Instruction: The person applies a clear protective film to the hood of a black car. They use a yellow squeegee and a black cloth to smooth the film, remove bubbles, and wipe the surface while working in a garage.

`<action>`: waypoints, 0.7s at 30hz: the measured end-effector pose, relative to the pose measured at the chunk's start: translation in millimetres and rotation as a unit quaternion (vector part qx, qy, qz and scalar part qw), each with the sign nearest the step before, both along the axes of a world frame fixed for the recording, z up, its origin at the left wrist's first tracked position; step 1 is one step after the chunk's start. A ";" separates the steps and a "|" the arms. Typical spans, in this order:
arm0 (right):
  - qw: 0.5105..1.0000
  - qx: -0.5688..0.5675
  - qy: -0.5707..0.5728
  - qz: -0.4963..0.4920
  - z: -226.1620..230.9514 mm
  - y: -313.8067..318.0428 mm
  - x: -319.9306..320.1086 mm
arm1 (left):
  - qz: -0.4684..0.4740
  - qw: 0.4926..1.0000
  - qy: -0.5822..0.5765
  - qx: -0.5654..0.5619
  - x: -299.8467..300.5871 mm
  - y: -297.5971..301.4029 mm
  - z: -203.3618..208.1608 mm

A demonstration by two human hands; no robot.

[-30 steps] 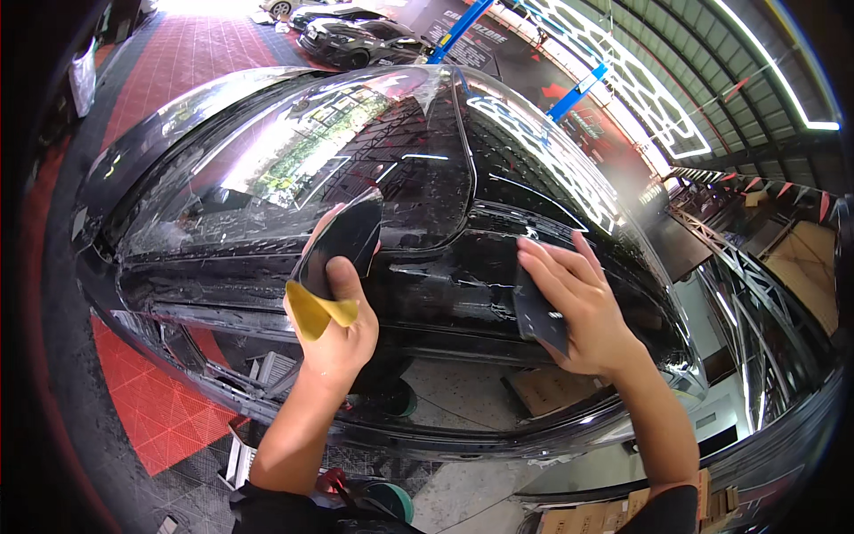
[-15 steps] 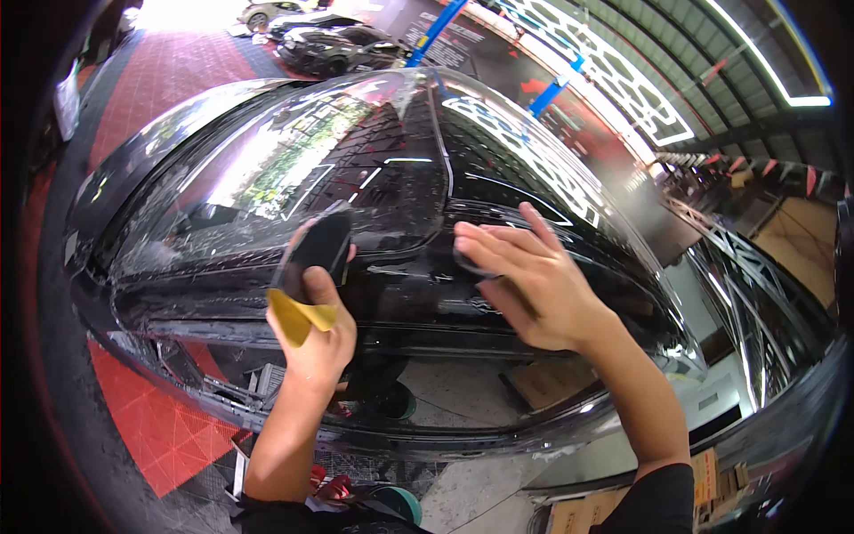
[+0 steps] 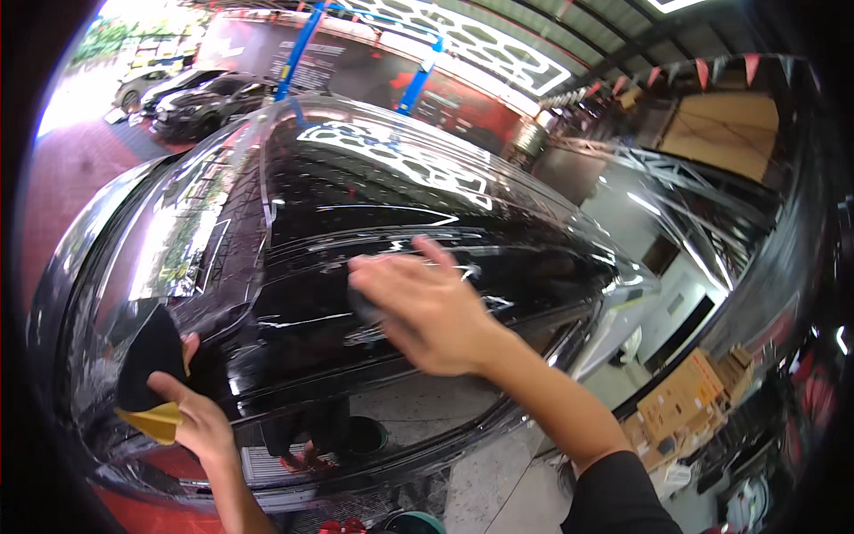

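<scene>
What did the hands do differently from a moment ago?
The right hand slid leftward across the shiny black car, from its right side toward the middle, and is now blurred from moving. The left hand dropped lower and further left in the picture. It kept its grip on the black and yellow squeegee; nothing was picked up or let go.

Ceiling: dark corrugated metal roof (image 3: pixel 569 36) with white honeycomb-shaped light strips (image 3: pixel 463 36).
Floor: red tiled ground (image 3: pixel 67 169) outside, grey concrete (image 3: pixel 498 481) inside.
Back: blue steel lift posts (image 3: pixel 301 44).
Right: brown cardboard boxes (image 3: pixel 689 400).
</scene>
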State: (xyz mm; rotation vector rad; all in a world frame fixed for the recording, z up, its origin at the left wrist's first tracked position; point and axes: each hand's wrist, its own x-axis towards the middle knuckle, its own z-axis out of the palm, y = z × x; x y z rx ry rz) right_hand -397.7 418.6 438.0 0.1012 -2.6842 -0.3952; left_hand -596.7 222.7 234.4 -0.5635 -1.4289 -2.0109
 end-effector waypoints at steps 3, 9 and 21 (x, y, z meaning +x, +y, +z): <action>0.978 -0.020 0.112 -0.172 11.0 78.3 72.3 | 0.004 1.000 0.015 0.019 -1.7 -9.4 -0.6; 0.864 -0.045 0.233 -0.444 22.8 167.1 223.5 | 0.029 0.999 0.025 0.017 18.4 40.3 20.7; 0.883 -0.112 0.259 -0.376 6.5 175.5 208.4 | 0.051 0.993 0.109 -0.007 -4.8 -6.1 -32.3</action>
